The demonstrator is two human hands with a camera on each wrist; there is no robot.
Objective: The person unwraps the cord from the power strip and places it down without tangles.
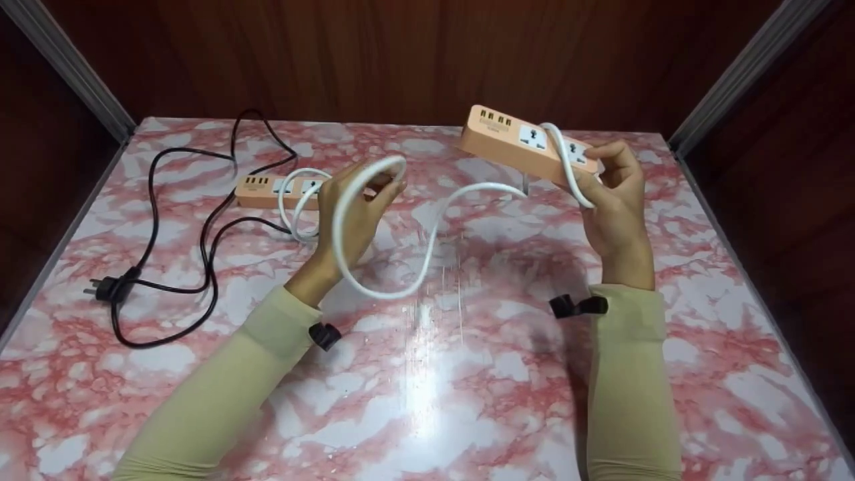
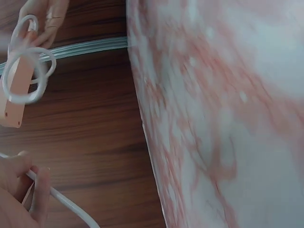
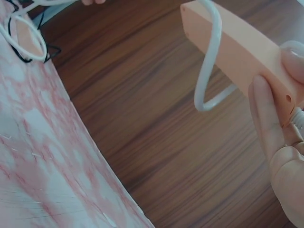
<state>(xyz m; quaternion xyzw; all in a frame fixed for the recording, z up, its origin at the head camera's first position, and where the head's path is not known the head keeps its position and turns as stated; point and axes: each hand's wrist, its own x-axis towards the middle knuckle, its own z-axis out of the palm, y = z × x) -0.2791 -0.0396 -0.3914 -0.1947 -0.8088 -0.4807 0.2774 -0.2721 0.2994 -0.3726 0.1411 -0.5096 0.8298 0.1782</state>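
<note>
My right hand [image 1: 618, 200] grips one end of a peach power strip [image 1: 511, 150], tilted and raised above the table. Its white cord [image 1: 564, 160] is looped once around the strip's body. In the right wrist view, fingers and thumb clasp the strip [image 3: 237, 52] near the cord's ribbed base. To the left, my left hand [image 1: 357, 214] pinches the cord between thumb and fingers, as the left wrist view also shows. From there a big loose curve of white cord [image 1: 427, 257] hangs between the hands and rises to beneath the strip.
A second peach power strip [image 1: 257, 197] lies on the table behind my left hand, with a white cord coiled around it. Left of it spreads a black cable [image 1: 207, 260] ending in a black plug [image 1: 115, 288]. Dark wood panels [image 1: 427, 60] enclose the marbled tabletop [image 1: 501, 401].
</note>
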